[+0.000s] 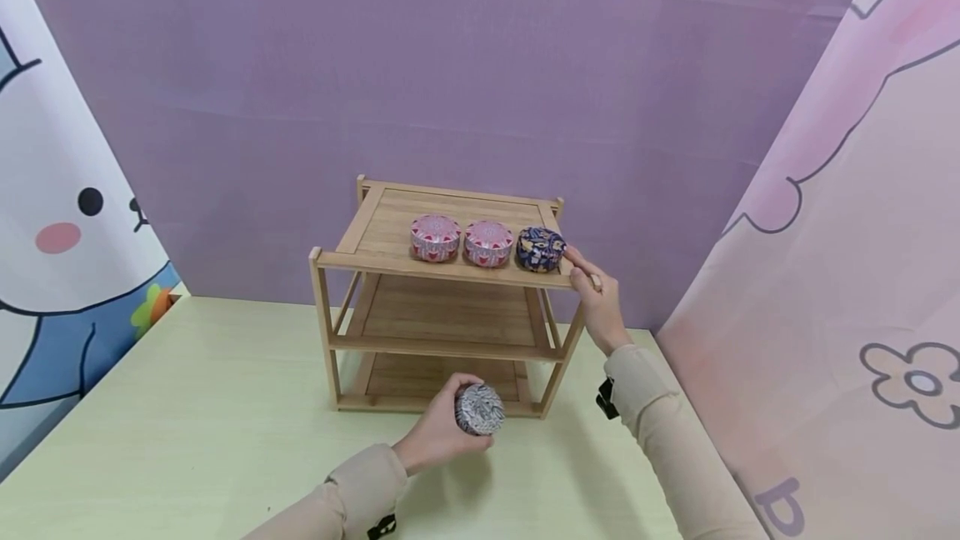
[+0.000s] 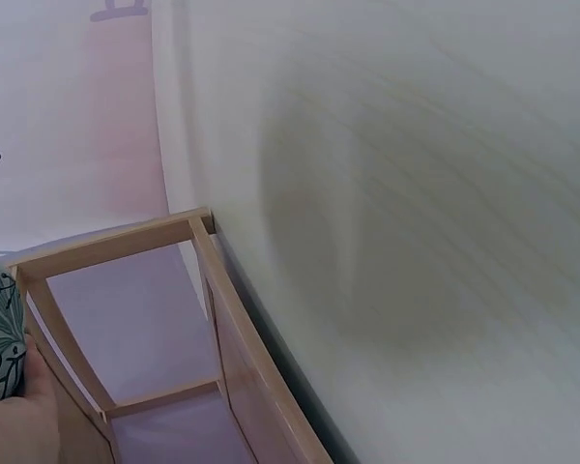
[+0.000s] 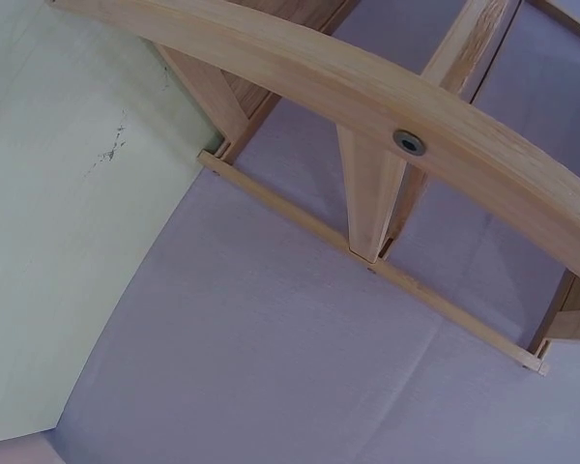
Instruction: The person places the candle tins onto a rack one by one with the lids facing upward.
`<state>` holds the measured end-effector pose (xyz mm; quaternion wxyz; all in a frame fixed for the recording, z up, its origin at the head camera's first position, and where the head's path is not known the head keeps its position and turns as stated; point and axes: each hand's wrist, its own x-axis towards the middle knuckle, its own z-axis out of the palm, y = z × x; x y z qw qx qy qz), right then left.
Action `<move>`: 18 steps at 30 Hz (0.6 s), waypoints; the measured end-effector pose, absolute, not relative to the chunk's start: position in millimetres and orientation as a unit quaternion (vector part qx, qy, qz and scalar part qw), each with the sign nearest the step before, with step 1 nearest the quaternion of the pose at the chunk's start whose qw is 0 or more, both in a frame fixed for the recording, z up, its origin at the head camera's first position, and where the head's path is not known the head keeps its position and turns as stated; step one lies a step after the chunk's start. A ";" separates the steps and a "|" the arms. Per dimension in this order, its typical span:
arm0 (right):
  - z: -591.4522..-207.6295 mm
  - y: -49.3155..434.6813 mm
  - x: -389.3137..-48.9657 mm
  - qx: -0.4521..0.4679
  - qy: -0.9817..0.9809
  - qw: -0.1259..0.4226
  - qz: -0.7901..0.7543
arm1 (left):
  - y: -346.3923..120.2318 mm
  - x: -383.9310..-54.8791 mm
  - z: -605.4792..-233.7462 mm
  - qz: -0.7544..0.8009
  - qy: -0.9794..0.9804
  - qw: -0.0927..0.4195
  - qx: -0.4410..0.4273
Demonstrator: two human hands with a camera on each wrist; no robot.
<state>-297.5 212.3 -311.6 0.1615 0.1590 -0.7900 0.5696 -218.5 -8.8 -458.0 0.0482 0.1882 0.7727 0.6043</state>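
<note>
My left hand (image 1: 442, 432) holds a round tin (image 1: 480, 409) with a dark leaf pattern in front of the shelf's lowest tier. In the left wrist view this patterned tin (image 2: 0, 333) shows at the left edge, beside the fingers. My right hand (image 1: 602, 307) grips the front right corner of the three-tier wooden shelf (image 1: 442, 348), a fingertip right at a dark blue floral tin (image 1: 540, 249). That tin stands on the top tier, in a row with a pink tin (image 1: 488, 243) and another pink tin (image 1: 435, 238).
The shelf stands on a pale table (image 1: 210, 407) against a purple backdrop (image 1: 480, 65). A panel with a cartoon figure (image 1: 60, 190) rises on the left, and a pink panel (image 1: 847, 290) on the right. Two bare wooden tiers lie below the top one.
</note>
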 end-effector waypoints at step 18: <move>-314.9 215.9 -300.7 0.162 -0.787 0.147 0.577 | -17.8 -217.0 -453.1 0.590 0.780 0.073 0.197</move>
